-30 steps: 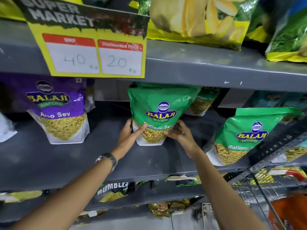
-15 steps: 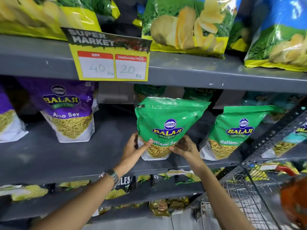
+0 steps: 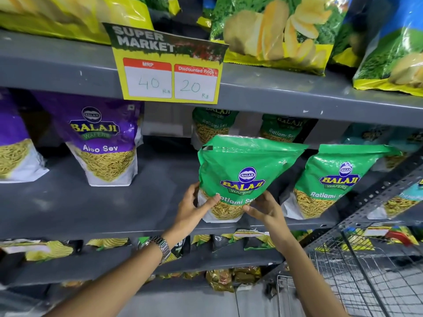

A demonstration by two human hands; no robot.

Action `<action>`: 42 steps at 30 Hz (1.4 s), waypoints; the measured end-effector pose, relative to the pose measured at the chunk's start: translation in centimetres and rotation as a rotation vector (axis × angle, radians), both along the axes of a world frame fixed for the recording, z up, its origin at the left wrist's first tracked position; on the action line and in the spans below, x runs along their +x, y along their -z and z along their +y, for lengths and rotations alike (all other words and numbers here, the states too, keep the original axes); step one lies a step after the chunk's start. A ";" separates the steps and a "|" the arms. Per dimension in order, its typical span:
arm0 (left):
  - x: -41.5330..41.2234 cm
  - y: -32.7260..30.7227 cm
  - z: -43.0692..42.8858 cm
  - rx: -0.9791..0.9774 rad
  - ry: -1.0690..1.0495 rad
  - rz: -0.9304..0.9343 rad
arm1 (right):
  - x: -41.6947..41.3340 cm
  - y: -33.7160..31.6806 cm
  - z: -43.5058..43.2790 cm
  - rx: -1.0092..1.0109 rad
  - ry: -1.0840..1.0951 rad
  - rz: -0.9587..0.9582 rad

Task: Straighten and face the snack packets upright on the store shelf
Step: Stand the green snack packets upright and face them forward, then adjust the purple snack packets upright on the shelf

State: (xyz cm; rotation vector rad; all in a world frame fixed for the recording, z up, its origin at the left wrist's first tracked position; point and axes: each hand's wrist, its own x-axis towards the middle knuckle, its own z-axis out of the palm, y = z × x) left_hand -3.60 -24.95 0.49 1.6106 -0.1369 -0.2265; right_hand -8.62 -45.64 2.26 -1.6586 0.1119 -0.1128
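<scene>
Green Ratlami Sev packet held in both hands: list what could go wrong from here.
1. The held green Ratlami Sev packet sits near the shelf's front edge, gripped only at its base by the left hand and right hand; its tall top could tip forward when released.
2. The neighbouring green packet stands close on the right and already leans; a nudge might topple it.

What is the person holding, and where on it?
A green Ratlami Sev packet, gripped at its bottom corners by the left hand and right hand.
</scene>
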 end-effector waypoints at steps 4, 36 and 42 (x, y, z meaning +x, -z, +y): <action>0.1 0.2 -0.1 0.009 0.005 0.000 | -0.3 -0.2 0.6 -0.014 0.022 -0.009; 12.0 0.8 29.2 0.027 -0.094 -0.084 | 14.0 -3.2 28.8 -0.051 -0.078 0.152; 8.4 0.4 29.4 -0.068 -0.056 -0.065 | 10.4 -2.0 29.1 -0.063 -0.056 0.086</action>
